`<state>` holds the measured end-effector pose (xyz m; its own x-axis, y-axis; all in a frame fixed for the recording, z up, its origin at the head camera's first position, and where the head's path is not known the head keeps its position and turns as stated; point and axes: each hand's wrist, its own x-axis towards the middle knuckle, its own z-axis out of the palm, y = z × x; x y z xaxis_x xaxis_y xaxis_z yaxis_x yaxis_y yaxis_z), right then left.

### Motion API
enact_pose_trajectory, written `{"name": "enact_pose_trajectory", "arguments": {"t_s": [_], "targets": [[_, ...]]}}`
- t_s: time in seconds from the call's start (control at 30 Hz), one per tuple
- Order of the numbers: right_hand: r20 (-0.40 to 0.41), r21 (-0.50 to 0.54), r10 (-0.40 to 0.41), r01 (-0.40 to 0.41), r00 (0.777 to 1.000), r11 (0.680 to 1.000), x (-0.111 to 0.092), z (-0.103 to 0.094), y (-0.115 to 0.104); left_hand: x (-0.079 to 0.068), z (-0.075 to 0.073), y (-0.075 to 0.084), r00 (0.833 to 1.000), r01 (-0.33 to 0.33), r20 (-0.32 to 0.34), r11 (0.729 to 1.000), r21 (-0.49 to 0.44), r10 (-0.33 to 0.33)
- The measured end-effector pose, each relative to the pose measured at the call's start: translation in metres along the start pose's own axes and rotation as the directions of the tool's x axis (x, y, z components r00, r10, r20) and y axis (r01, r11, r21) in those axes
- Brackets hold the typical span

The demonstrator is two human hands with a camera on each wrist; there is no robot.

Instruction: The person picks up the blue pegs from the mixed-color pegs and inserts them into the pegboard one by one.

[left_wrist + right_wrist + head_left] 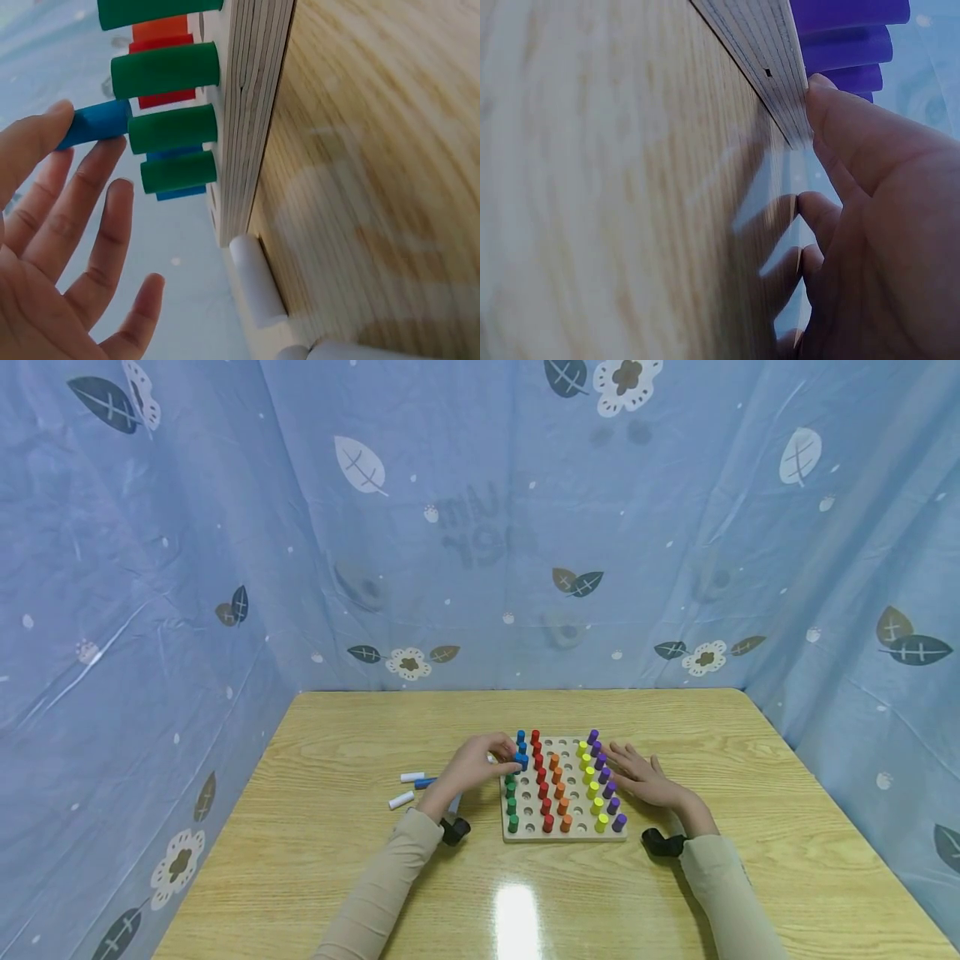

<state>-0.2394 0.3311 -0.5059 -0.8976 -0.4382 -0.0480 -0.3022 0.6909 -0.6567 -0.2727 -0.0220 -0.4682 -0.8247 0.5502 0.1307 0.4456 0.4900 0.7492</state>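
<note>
My left hand (471, 768) pinches a blue peg (96, 124) between thumb and fingertips, above the left side of a wooden pegboard (540, 837). In the left wrist view the peg lies beside the green pegs (165, 69), which stand in the board's left column. Other blue pegs (521, 737) stand farther back, partly hidden by the hand. Columns of red pegs (543, 791), orange pegs (560, 791), yellow pegs (592, 790) and purple pegs (610, 790) fill other rows. With fingers spread, my right hand (651, 780) rests at the board's right edge, its thumb against it.
White pegs (401, 800) and a loose blue peg (425, 782) lie on the wooden table (360, 735) left of the board, partly behind my left arm. A patterned blue curtain (480, 527) hangs around the table's back and sides.
</note>
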Motion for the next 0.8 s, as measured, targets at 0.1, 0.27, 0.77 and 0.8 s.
{"name": "enact_pose_trajectory", "arguments": {"t_s": [0.1, 0.27, 0.77, 0.8], "targets": [[0.005, 0.006, -0.003, 0.003, 1.000, 1.000, 0.001, 0.000, 0.000, -0.001, 0.003, 0.000, 1.000, 0.001, -0.003, 1.000, 0.002, -0.001], [0.003, 0.008, -0.004, 0.004, 1.000, 1.000, 0.001, 0.001, 0.000, 0.000, 0.008, 0.002, 1.000, 0.001, -0.002, 1.000, 0.027, -0.001], [0.004, 0.014, -0.005, 0.005, 1.000, 1.000, -0.001, -0.001, -0.001, 0.001, 0.017, 0.008, 1.000, 0.020, 0.022, 0.994, 0.103, -0.022], [0.005, 0.012, -0.005, 0.005, 1.000, 1.000, -0.001, -0.001, 0.000, 0.001, 0.018, 0.008, 0.999, 0.024, 0.022, 0.994, 0.104, -0.027]]}}
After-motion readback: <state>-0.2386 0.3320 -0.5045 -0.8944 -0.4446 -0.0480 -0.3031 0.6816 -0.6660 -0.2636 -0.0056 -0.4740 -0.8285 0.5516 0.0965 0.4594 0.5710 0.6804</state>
